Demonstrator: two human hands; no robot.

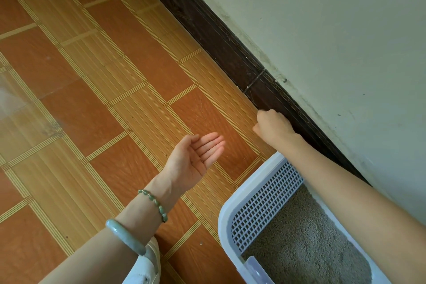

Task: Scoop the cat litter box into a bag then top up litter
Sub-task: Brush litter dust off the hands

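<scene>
Near right, by the wall: white plastic cat litter box w/ rounded rim [224, 212], partly out of frame, on the orange-and-tan tiled floor [103, 99], close to the dark brown skirting board [207, 30].
Box look: white lattice grid panel [265, 200] across its far end. Fine grey-brown litter [299, 244] fills the nearer part, surface fairly even, no clumps I can pick out. Pale plastic piece at the nearest edge, can't tell what it is.
Left hand: [196, 157] palm up, fingers straight & together, holding nothing. Hovers over the floor, left of the box. Green bead bracelet [153, 203] + pale green bangle [124, 236] on that wrist.
Right hand: [273, 125] fingers curled into a fist, back to camera, nothing seen in it. Sits beyond the box, just beside the skirting board.
Handling (my guess): box is stiff, smooth plastic, prob. heavy w/ litter, so slide it or lift by the rim on both sides, not by the grid. Litter is loose & granular, spills easily. It wants a scoop, but no scoop or bag in view.
</scene>
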